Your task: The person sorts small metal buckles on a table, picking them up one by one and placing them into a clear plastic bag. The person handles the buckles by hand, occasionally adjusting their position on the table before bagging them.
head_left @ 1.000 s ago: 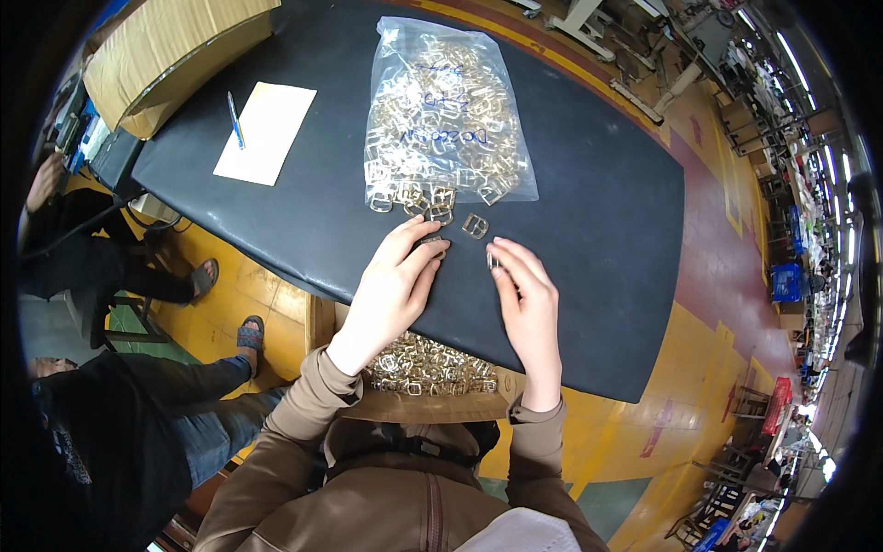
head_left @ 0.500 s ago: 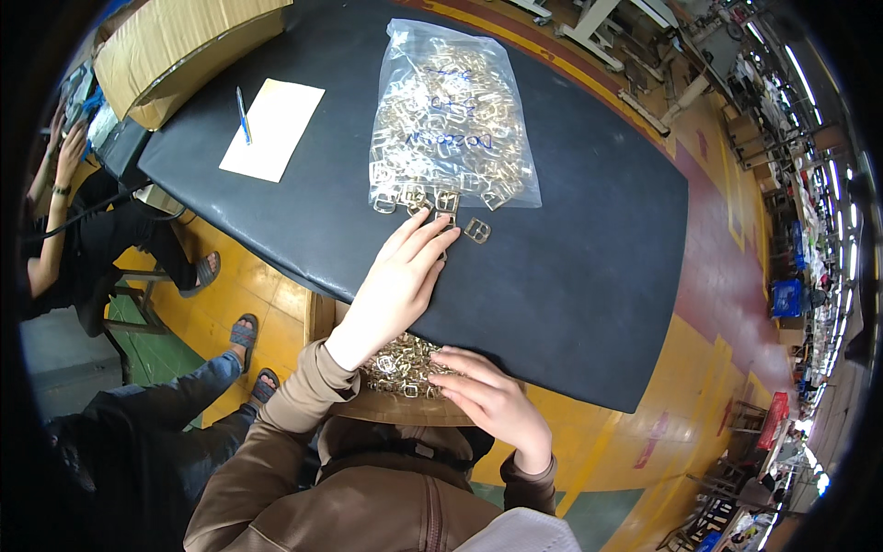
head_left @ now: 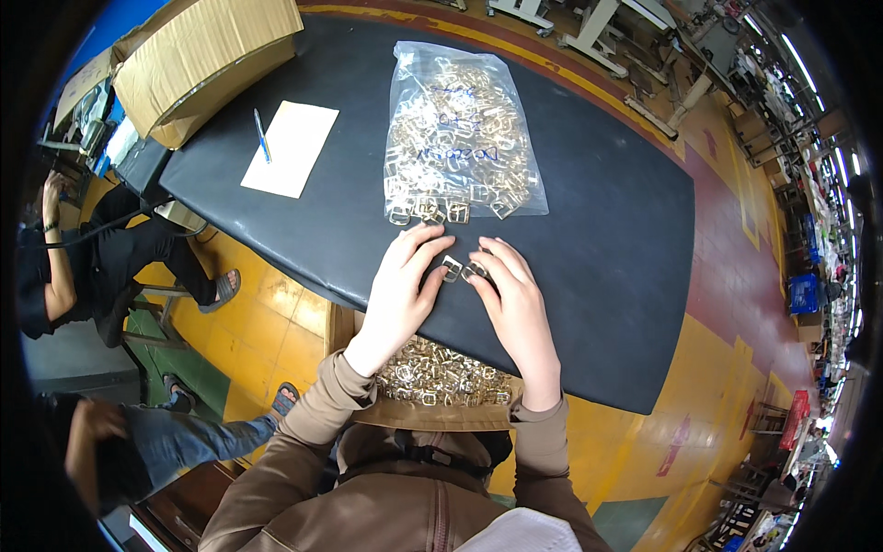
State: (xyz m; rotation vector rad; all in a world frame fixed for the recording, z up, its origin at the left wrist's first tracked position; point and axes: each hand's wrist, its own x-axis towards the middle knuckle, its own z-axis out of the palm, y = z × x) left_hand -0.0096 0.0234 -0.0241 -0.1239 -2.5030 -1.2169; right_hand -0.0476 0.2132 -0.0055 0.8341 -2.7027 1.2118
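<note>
My left hand (head_left: pixel 403 276) hovers over the black table, its fingers stretched and its thumb apart beside a small metal buckle (head_left: pixel 451 269). Close on the right, my right hand (head_left: pixel 511 299) has thumb and fingertips around a second buckle (head_left: pixel 473 270), partly hidden by those fingers. Just beyond my hands, a clear plastic bag (head_left: pixel 464 138) full of pale gold buckles lies flat with blue handwriting on it. Several loose buckles (head_left: pixel 457 212) sit at its near edge. Below the table edge, a wooden drawer (head_left: pixel 441 416) at my lap holds a heap of similar buckles (head_left: pixel 441 373).
The black padded table (head_left: pixel 607 267) extends to both sides. At the left lie a paper sheet (head_left: pixel 299 156) and a pen (head_left: pixel 262 138), with a cardboard box (head_left: pixel 207 60) behind them. Two people sit to the left, one with an arm (head_left: pixel 58 262) showing.
My right hand has moved up from the drawer to the buckles on the table. My left hand has drawn back slightly from the bag's near edge. The view has shifted a little.
</note>
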